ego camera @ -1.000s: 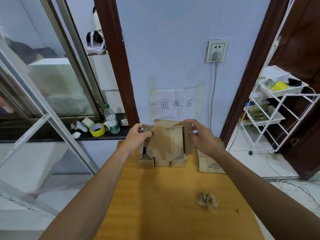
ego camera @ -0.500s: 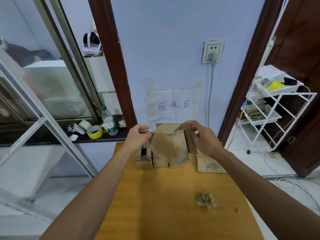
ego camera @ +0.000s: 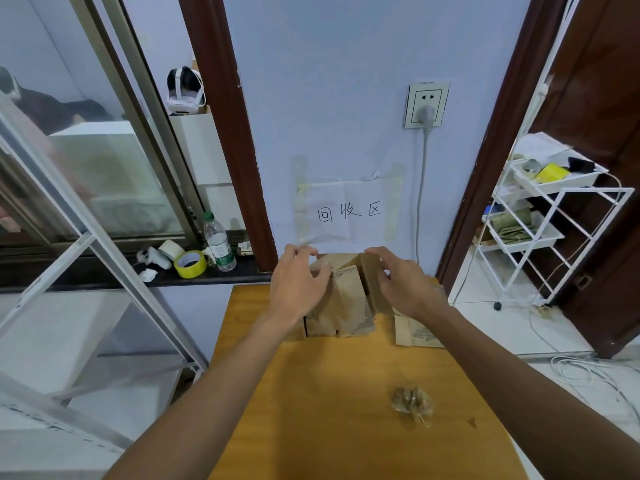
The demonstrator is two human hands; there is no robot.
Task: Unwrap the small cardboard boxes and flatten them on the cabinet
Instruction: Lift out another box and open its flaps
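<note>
While the left grip (ego camera: 298, 282) curls over the top left edge of the cardboard box (ego camera: 346, 303), the right grip (ego camera: 405, 285) pinches its raised right flap. Brown and creased, the box stands between them on the glossy orange counter (ego camera: 329, 393). A flattened box (ego camera: 417, 332) lies just right, and a crumpled wrapper (ego camera: 412, 405) sits nearer.

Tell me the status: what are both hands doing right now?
Left hand, right hand: both grip the cardboard box, standing, not yet flat. Flattened box beside it on the cabinet. Crumpled wrapper lies nearer, out of the way.
</note>
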